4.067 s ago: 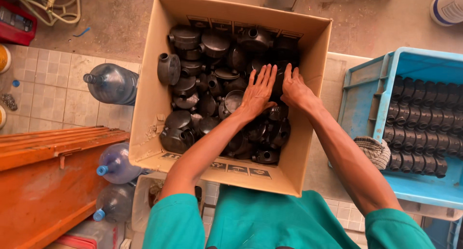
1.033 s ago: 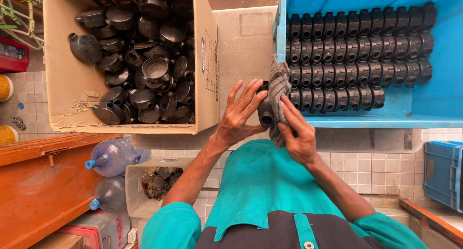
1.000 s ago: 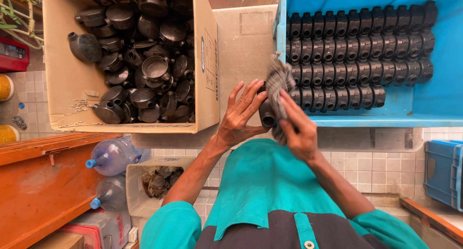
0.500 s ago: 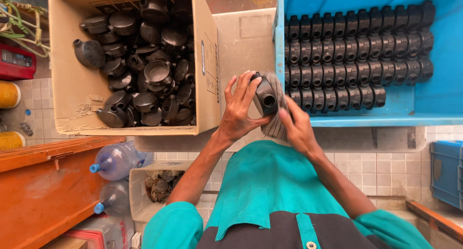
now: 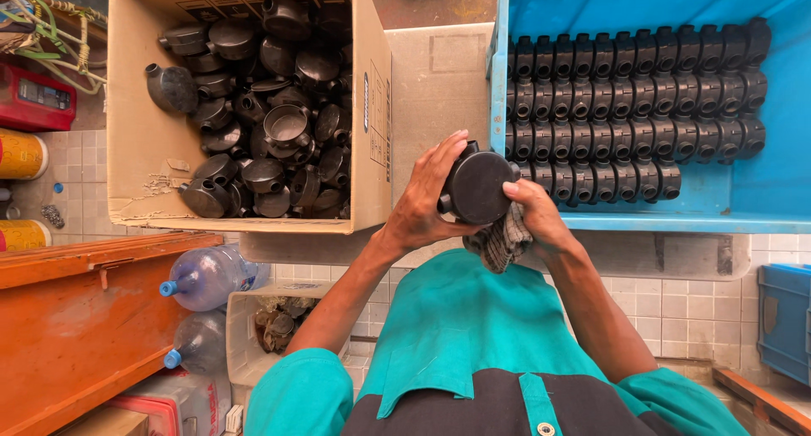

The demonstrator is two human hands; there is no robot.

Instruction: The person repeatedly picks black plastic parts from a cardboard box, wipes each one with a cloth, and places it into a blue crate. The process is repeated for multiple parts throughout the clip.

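Turned since half a second ago, the black round junction box [image 5: 476, 185] now shows its flat back, clamped by the left hand [image 5: 420, 201] so the right hand [image 5: 536, 216] can press the grey rag [image 5: 500, 242] underneath, between cardboard box [image 5: 144, 157] and blue crate [image 5: 786, 182].

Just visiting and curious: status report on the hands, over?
Left hand grips round black fitting. Right hand on fitting with grey rag. Held above gap between cardboard box and blue crate. Nothing in the way.
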